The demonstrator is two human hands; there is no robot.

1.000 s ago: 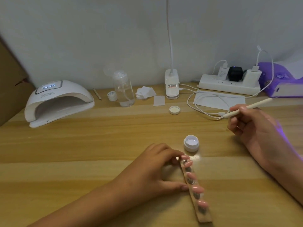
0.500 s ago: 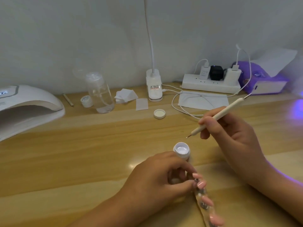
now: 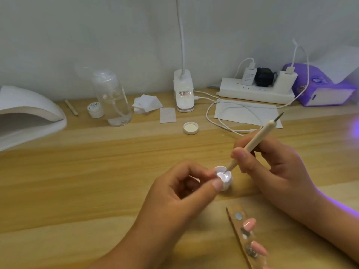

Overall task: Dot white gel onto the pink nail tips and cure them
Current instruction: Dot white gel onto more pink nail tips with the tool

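Note:
A small white gel pot (image 3: 225, 177) stands open on the wooden table, pinched between thumb and fingers of my left hand (image 3: 180, 193). My right hand (image 3: 272, 167) grips a cream dotting pen (image 3: 258, 139) like a pencil, its lower tip dipped into the white gel. A wooden strip (image 3: 236, 230) with pink nail tips (image 3: 249, 223) on small mounts lies at the lower right, apart from both hands. The white curing lamp (image 3: 29, 117) sits at the far left, partly out of frame.
The pot's lid (image 3: 191, 128) lies behind the hands. Along the wall stand a clear pump bottle (image 3: 111, 98), a small jar (image 3: 95, 109), wipes (image 3: 146, 103), a desk lamp base (image 3: 184, 94), a power strip (image 3: 256, 90) with cables, and a purple box (image 3: 320, 88).
My left hand left the nail strip and took hold of the gel pot. My right hand came down and dipped the pen's tip into the gel. The view shifted right and closer.

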